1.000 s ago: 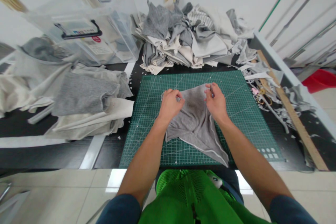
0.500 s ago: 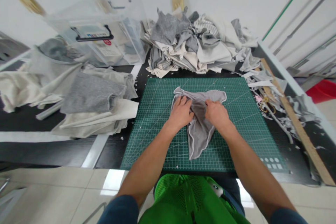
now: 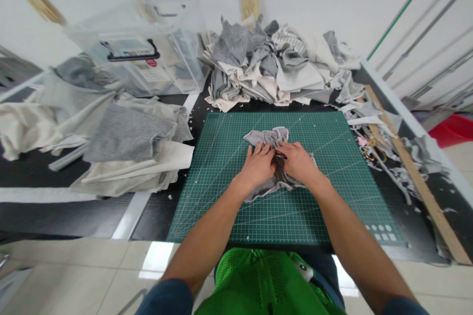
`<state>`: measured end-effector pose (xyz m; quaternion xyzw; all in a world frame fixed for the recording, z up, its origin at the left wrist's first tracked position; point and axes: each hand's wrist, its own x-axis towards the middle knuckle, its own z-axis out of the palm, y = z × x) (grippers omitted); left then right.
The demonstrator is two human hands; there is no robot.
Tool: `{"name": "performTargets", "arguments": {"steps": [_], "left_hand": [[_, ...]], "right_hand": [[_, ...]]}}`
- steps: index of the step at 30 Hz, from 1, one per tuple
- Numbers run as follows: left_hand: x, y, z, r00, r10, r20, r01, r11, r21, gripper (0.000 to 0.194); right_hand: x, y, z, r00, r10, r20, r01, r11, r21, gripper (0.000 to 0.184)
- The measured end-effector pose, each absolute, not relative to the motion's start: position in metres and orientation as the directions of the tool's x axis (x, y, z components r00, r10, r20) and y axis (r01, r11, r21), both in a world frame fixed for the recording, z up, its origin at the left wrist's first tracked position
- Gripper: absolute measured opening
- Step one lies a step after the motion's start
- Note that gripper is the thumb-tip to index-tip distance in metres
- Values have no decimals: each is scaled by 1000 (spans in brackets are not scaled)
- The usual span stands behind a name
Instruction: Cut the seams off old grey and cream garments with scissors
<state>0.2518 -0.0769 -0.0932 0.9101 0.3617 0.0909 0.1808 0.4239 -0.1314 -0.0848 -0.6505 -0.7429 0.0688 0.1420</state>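
Note:
A grey piece of fabric (image 3: 271,137) with pale stitched edges lies bunched on the green cutting mat (image 3: 218,172). My left hand (image 3: 259,165) grips its middle from the left, fingers bent over the folds. From the right, my right hand (image 3: 297,161) is closed on the same fabric, thumb and fingers pinching it close to the left hand's fingertips. A small dark gap shows between the two hands. The folds under my palms are hidden.
Grey and cream fabric pieces (image 3: 129,133) are stacked on the left, before a clear plastic box (image 3: 136,69). Another fabric heap (image 3: 258,64) stands behind the mat. Along the right lie a wooden ruler (image 3: 417,172), gold-handled scissors (image 3: 377,152) and scraps.
Both hands have drawn closer together, gathering the fabric. Its lower point, which hung toward me, is now crumpled up, and its right upper part has been pulled inward.

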Motion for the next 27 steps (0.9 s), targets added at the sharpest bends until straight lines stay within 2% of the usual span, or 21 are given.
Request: {"name": "performTargets", "arguments": {"steps": [3,5,7,9,11,13,14,16,19,22,24,27], "left_hand": [[247,-73,-93,762,647,-21,589,-679,438,53],[244,-67,-94,776,630,-27,570,-682,458,48],[242,-61,-94,779,627,-10,555,-682,477,33],[242,-57,-93,778,628,19,536,-679,501,26],[244,-55,-90,762,645,55,522,-663,537,25],[246,-54,-87,687,720,100,550,-604,576,25],[246,-55,-87,620,774,126,583,-562,586,26],[247,-55,-88,472,864,175,668,-481,568,26],[247,-54,-95,404,897,181,760,-439,478,23],[249,-53,-100,493,869,47,750,-452,483,17],[250,-52,-101,553,833,-30,709,-451,542,13],[251,-52,-98,570,821,-17,653,-441,616,10]], "right_hand": [[423,-136,-78,161,987,-10,966,-159,-204,29],[424,-139,-70,285,951,-120,930,-305,-208,25],[431,-141,-61,224,928,-299,885,-322,-337,21],[440,-141,-55,176,913,-369,803,-350,-483,20],[449,-138,-57,320,923,-212,746,-384,-544,20],[453,-133,-66,449,892,60,755,-343,-559,21],[452,-130,-73,455,875,165,772,-295,-563,23],[445,-122,-89,377,881,285,803,-157,-574,26],[430,-110,-110,265,919,292,827,-61,-559,38],[419,-101,-120,253,944,210,846,-111,-522,44],[418,-100,-120,250,956,151,857,-146,-495,35],[421,-102,-115,237,960,149,848,-130,-514,19]]}}
